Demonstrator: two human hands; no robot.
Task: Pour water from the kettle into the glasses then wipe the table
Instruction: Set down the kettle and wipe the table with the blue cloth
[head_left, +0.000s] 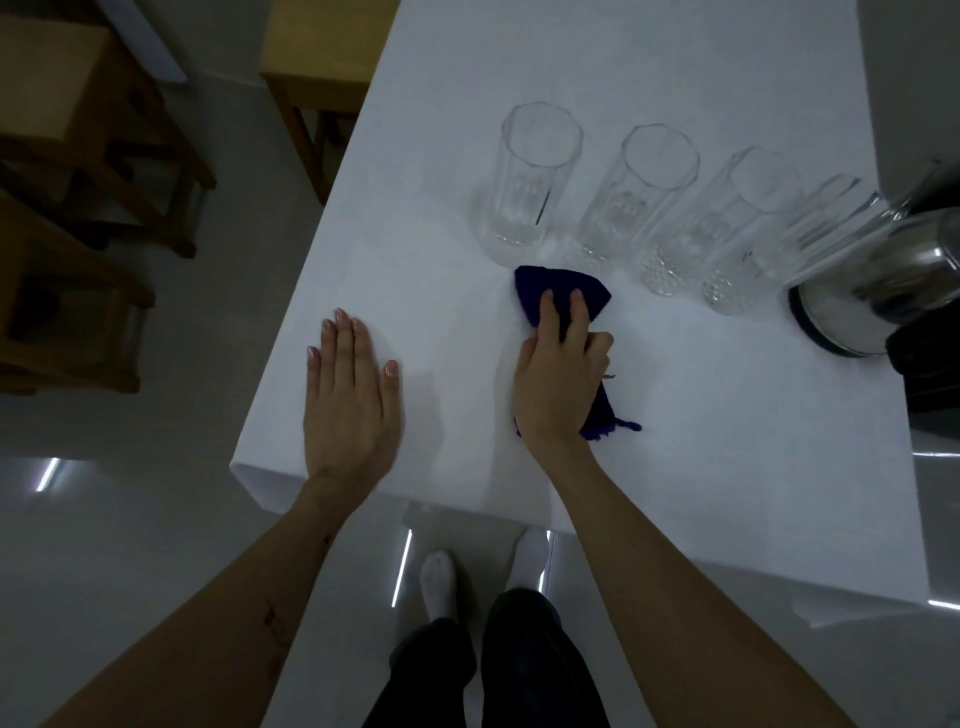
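Several tall clear glasses (527, 182) stand in a row across the white table (727, 441). A steel kettle (883, 280) sits at the right end of the row on its dark base. My right hand (561, 369) presses a dark blue cloth (561, 291) onto the table just in front of the glasses, fingers curled over it. The cloth's far corner lies close to the leftmost glass. My left hand (350, 400) lies flat, palm down, on the table near its left front corner, holding nothing.
Wooden chairs (88, 208) stand to the left of the table, another (317, 67) at its far left edge. The table's front edge runs just behind my wrists. My legs and white socks (441, 582) are below, on a shiny grey floor.
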